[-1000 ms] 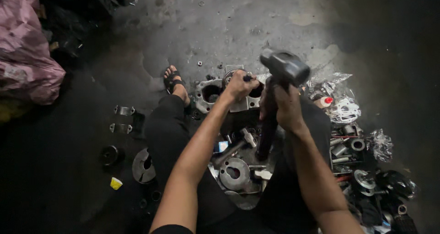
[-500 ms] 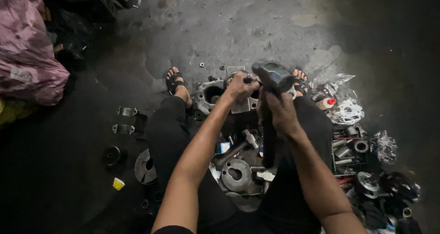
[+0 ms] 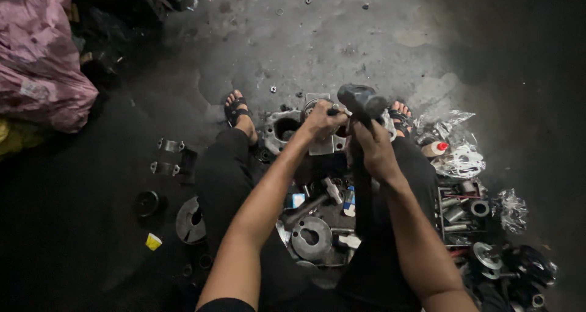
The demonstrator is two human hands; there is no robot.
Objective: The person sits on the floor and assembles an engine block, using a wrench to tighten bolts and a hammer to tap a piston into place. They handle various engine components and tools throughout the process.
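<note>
Your right hand (image 3: 373, 147) grips a hammer (image 3: 361, 101), its head just above your left hand (image 3: 321, 121), which pinches a small metal punch (image 3: 337, 110) against the engine casing (image 3: 287, 129) between your feet.

Dark-headed hammer (image 3: 361, 99) raised over a grey metal engine casing (image 3: 293, 129) (round bore showing) on the floor

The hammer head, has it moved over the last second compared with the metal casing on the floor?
Yes. The hammer head in the right hand has come down and left, toward the left hand on the metal casing.
</note>
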